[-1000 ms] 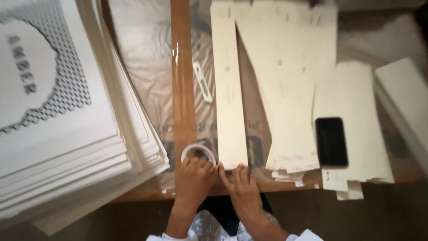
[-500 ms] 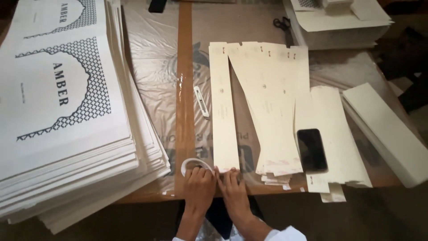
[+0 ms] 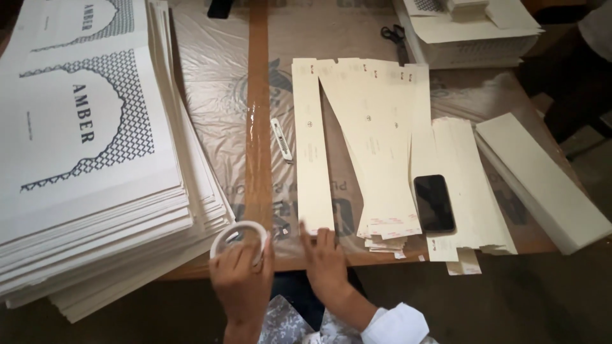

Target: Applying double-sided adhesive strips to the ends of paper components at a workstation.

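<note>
On table (image 3: 210,121), plastic-covered w/ brown tape stripe down it: biggest item = tall stack of printed sheets (image 3: 89,165), far left, overhanging near edge. Next, fan of cream card strips (image 3: 376,146) mid-table, one single strip (image 3: 311,146) laid straight on its left side. Long white box (image 3: 542,181) at right, angled. Black phone (image 3: 434,203) lies on the strips. Scissors (image 3: 395,35) at far edge. Small white cutter (image 3: 281,138) lies between tape stripe & single strip.

Hands, near edge: left hand (image 3: 244,280) palm-down, wrist bent up, fingers curled around white tape roll (image 3: 238,241), gripping it, roll tilted at table edge just beside sheet stack. Right hand (image 3: 325,258) flat, fingers spread narrow & straight, tips pressing bottom end of single strip. White cuff on right forearm.
</note>
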